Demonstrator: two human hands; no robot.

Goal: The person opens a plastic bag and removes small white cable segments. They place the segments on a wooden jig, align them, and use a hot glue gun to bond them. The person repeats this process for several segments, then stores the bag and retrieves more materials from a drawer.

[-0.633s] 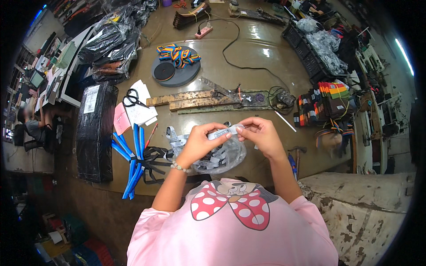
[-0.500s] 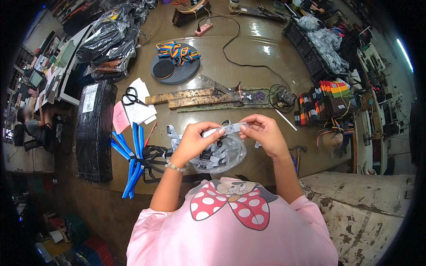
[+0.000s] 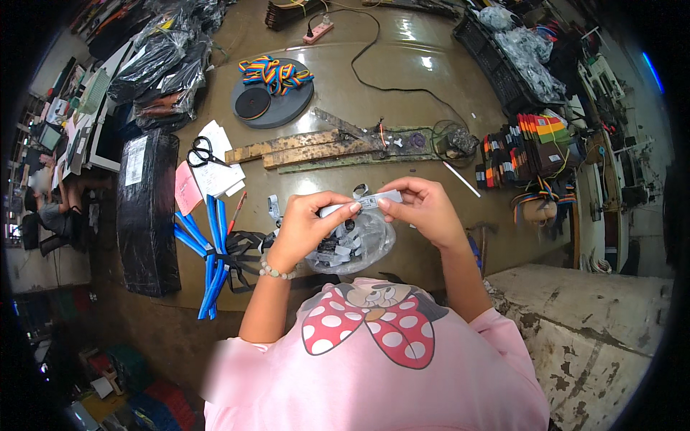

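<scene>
A white printed label strip [image 3: 370, 202] is stretched between my hands above the table. My left hand [image 3: 314, 221] pinches its left end between thumb and fingers, and a beaded bracelet circles that wrist. Thumb and index finger of my right hand [image 3: 424, 210] close on the strip toward its right end, a short tip standing out above them. Just below lies a clear plastic bag [image 3: 377, 243] with several more black and white labels [image 3: 334, 251] in it. Left of my left hand, a looped label [image 3: 274, 207] rests at the bag's edge; my hand partly covers that area.
Blue strips [image 3: 213, 269] tied with black straps, scissors [image 3: 205, 151] on papers, and a black-wrapped package [image 3: 147, 215] lie left. Ahead sits a wooden, metal-armed tool [image 3: 309, 149]; behind it, a grey disc [image 3: 287, 111] bears rainbow webbing [image 3: 277, 74]. Striped bundles [image 3: 521, 154] and a black crate [image 3: 489, 65] stand right.
My right hand has slid inward along the label strip, closer to my left hand, so the strip's end now shows past its fingertips. The whole view has shifted slightly.
</scene>
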